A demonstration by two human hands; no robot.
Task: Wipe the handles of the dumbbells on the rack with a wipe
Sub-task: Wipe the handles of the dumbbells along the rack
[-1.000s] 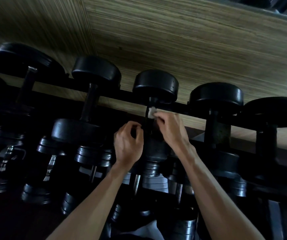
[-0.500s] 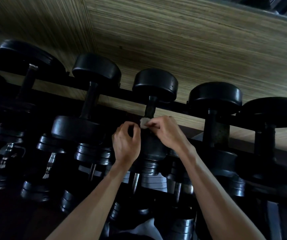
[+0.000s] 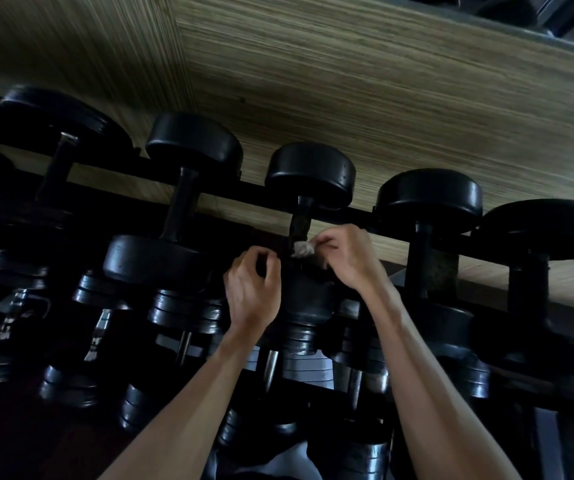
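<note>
Your right hand (image 3: 349,259) pinches the wipe (image 3: 303,248) against the middle dumbbell's handle (image 3: 300,226), your left hand (image 3: 252,289) curled beside it holding nothing I can see — by my judgement you're mid-job, with the rack's (image 3: 375,216) neighbouring handles left.

A wood-grain wall (image 3: 400,109) with fine horizontal streaks in tan and olive fills the upper part of the view. At the left it meets a second panel (image 3: 71,53) of the same finish at an inside corner (image 3: 183,64), and there the streaks run steeply slanted. Along the top right edge the wall ends at a grey ledge (image 3: 555,39), with dark, unclear shapes above it. The light is dim: it falls on the wall, while the lower part of the view lies in deep shadow. A small reddish-brown patch (image 3: 394,271) shows low under the wall; what it is cannot be told.
</note>
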